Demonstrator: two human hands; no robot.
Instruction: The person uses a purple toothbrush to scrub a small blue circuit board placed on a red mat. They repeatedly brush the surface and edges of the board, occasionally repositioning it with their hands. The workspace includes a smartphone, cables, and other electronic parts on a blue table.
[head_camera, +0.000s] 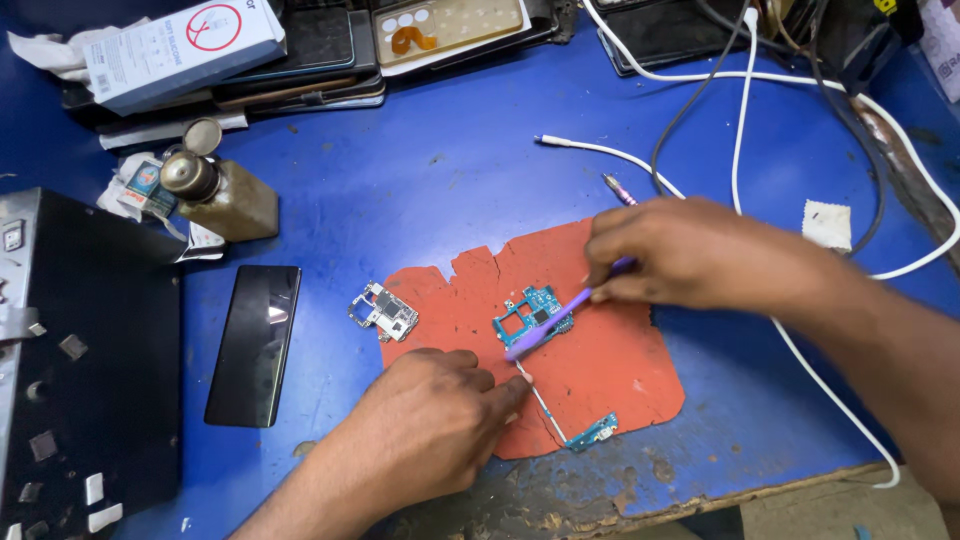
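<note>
On a worn red mat (610, 370) lies a small blue-green circuit board (528, 312). My right hand (690, 252) holds a purple brush (555, 318) with its bristle end on the board. My left hand (430, 420) rests on the mat's front left, its fingertip pressing a thin white flex cable (545, 405) that runs to a small blue sub-board (595, 433). A second silver-shielded circuit board (382, 310) lies on the blue tabletop just left of the mat.
A black phone (255, 343) lies face up at left beside a black box (85, 360). A brass-coloured bottle (215, 190) stands behind it. White cables (745, 110) loop at right, near a small white pad (827, 224). Boxes and trays (300, 45) line the back.
</note>
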